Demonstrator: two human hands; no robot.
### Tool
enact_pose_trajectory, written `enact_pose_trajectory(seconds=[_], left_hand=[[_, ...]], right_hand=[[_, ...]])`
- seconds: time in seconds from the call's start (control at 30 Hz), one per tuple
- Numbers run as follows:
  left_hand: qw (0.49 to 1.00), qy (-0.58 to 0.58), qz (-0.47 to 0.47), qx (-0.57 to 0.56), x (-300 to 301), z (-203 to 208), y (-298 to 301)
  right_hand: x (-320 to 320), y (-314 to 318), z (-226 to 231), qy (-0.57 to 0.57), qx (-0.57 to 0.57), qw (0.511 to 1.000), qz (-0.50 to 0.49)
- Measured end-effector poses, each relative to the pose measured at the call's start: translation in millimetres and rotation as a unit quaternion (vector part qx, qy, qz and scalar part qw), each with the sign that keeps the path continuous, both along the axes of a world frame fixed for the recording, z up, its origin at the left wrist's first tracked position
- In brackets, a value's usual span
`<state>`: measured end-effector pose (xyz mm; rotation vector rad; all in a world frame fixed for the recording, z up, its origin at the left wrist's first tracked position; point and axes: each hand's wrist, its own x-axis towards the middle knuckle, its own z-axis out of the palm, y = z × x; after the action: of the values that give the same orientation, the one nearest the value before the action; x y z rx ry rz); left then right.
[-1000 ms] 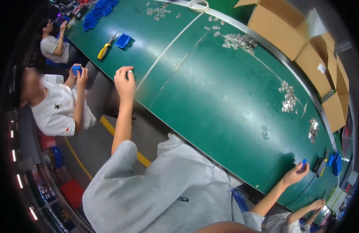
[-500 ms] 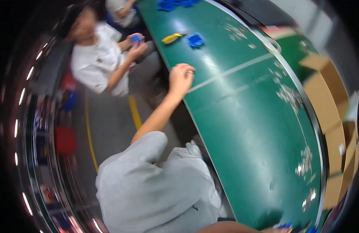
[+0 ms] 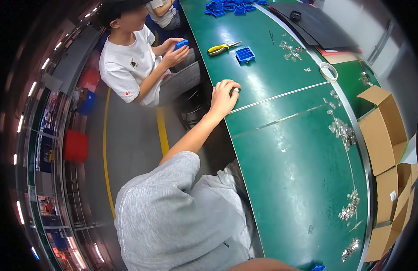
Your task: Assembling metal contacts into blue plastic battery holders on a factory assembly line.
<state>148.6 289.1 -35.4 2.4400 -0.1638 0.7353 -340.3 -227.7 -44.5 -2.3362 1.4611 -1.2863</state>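
My left hand (image 3: 224, 97) is over the green table near its left edge, beside the pale seam line. Its fingers are curled, with a small whitish thing at the fingertips, too small to name. Farther up the table lie pliers (image 3: 222, 48) with yellow and black handles and a blue compartmented plastic tray (image 3: 245, 55). Of my right arm only a strip of skin (image 3: 263, 264) shows at the lower edge; the hand is out of the picture. Close to it, a blue plastic piece (image 3: 317, 268) is cut off by the frame.
Heaps of small shiny metal parts (image 3: 343, 132) line the table's right side, near a white tape roll (image 3: 328, 72). Blue trays (image 3: 229, 6) are piled at the far end. Open cardboard boxes (image 3: 382, 135) stand right. A co-worker (image 3: 134, 63) sits left, holding a blue piece.
The view has shifted and sharpened, so the table's contents show more clearly. My left hand stays by the table edge, still curled. My right hand, partly visible before beside a blue piece, has left the picture.
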Motion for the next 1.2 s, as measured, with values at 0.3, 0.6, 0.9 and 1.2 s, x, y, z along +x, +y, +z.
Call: enact_pose_trajectory(seconds=[0.3,0.6,0.9,1.2], left_hand=[[1.000,0.001,0.000,-0.012,-3.1,-1.1,7.0],[0.998,-0.028,-0.057,0.005,11.7,-3.3,11.2],[0.942,0.155,-0.133,-0.266,8.6,10.9,-11.4],[0.239,0.270,-0.370,-0.856,122.4,52.3,-114.0]], right_hand=[[0.4,8.5,7.4,0.046,0.037,0.998,0.001],[-8.8,0.6,3.5,0.086,0.108,0.989,-0.045],[-22.5,-4.8,-9.4,-0.090,0.105,0.990,-0.043],[-25.2,-15.4,-11.4,-0.240,0.187,0.952,-0.034]])
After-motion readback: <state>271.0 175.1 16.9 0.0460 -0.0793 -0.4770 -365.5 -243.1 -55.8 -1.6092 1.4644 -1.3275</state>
